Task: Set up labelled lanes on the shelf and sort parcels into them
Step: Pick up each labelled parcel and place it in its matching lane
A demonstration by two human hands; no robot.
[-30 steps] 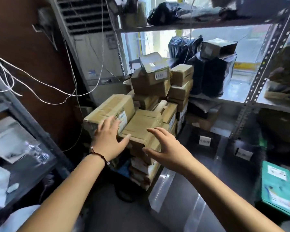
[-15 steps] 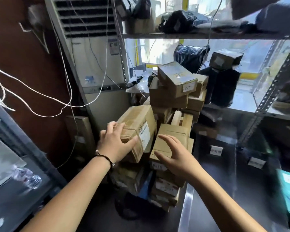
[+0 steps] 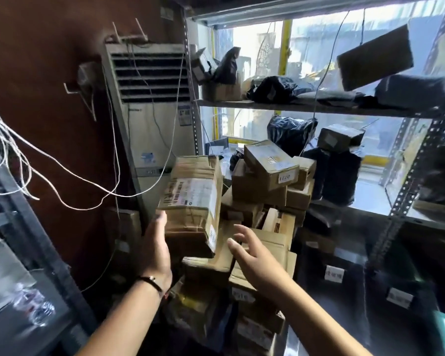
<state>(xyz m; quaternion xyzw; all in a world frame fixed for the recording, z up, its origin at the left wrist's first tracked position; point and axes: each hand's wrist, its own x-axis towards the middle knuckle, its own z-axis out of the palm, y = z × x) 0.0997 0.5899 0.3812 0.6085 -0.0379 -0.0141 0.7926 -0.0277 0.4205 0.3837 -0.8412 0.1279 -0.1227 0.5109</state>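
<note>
your left hand (image 3: 156, 244) props the tilted box (image 3: 193, 201) — fingers hidden, cannot tell; right hand (image 3: 251, 256) spread wide, free. box stack (image 3: 265, 183) crowds behind, cords (image 3: 62, 165) hang left.

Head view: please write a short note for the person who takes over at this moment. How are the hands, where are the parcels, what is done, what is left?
Left hand: holds the labelled parcel at its left edge, raised above the pile of boxes; its fingers are hidden behind the parcel.
Right hand: open, fingers spread, just right of the parcel, apparently touching nothing.
Done: white labels are in place low on the shelf.
Left: put this parcel in its lane, then sort the pile.
</note>
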